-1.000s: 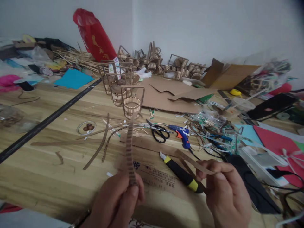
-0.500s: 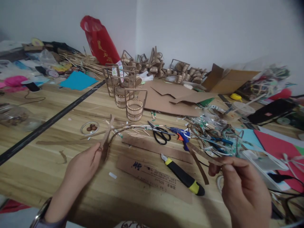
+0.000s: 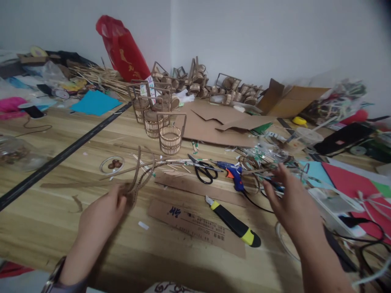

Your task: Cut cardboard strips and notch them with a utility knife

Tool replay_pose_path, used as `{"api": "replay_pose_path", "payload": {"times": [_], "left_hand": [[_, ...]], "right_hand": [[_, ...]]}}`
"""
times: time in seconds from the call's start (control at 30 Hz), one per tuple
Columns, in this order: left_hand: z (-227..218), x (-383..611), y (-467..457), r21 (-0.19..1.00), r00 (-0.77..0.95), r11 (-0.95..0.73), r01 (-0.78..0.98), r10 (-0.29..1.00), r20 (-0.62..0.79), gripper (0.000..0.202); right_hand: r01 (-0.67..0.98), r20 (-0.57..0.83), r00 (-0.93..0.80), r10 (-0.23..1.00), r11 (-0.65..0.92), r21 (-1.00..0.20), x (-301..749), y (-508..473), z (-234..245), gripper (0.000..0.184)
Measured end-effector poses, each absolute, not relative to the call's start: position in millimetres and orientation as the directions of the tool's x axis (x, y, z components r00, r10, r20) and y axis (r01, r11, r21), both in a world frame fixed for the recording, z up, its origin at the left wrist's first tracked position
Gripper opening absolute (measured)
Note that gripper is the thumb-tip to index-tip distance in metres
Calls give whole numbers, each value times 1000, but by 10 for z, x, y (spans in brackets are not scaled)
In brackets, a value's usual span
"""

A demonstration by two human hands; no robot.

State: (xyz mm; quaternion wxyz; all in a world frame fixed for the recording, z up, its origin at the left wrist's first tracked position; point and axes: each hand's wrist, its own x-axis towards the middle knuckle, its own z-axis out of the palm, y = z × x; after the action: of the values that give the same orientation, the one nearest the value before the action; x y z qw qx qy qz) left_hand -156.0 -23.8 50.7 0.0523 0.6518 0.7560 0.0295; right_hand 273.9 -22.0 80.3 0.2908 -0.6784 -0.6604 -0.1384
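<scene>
1. Pink fabric [image 3: 12,104] lies at the far left of the wooden table [image 3: 45,228], with a black spool [image 3: 33,111] just right of it.
2. A blue sheet [image 3: 96,102] lies flat, near a dark band [image 3: 70,149] that slants across the table.
3. The left hand [image 3: 104,213] is at the near left, its fingers drawn together at the near part of some brown strips [image 3: 137,173]; whether it grips one or only touches, I cannot tell.
4. Just beyond that hand sits a ring [image 3: 101,166], brown beads [image 3: 115,164] inside it; a red bag [image 3: 124,53] leans at the far side.
5. The strips lie left of centre, among them a curved, ridged one.
6. Small handled baskets [image 3: 170,140] stand upright beyond the strips; more are heaped by the wall.
7. Scissors [image 3: 207,174] lie at the centre, between the baskets and a printed card [image 3: 198,228] at the near side.
8. A glue gun [image 3: 233,176] rests right of the scissors, and a knife [image 3: 233,224] lies nearer, its end on the card.
9. The right hand [image 3: 282,193] hovers at the right, thumb and fingers spread, holding nothing that shows, by a tangle of scraps.
10. A red sheet [image 3: 351,183] lies farther right.
</scene>
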Motion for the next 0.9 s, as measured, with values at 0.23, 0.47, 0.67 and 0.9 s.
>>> {"api": "replay_pose_path", "payload": {"times": [0.23,0.47,0.67,0.9], "left_hand": [[667,-1227,-289,205,16,1,979,996,-83,25],[360,-663,-314,275,713,-671,689,694,-94,42],[327,-590,-249,230,791,-758,610,599,-126,36],[378,-565,10,123,673,-665,737,739,-29,41]], "right_hand": [[932,291,-189,938,265,-247,2397,-568,287,25],[940,73,-249,966,259,-221,2319,-610,134,31],[966,56,-238,970,242,-94,2324,-567,179,28],[972,368,32,929,56,-227,2573,-553,302,28]]}}
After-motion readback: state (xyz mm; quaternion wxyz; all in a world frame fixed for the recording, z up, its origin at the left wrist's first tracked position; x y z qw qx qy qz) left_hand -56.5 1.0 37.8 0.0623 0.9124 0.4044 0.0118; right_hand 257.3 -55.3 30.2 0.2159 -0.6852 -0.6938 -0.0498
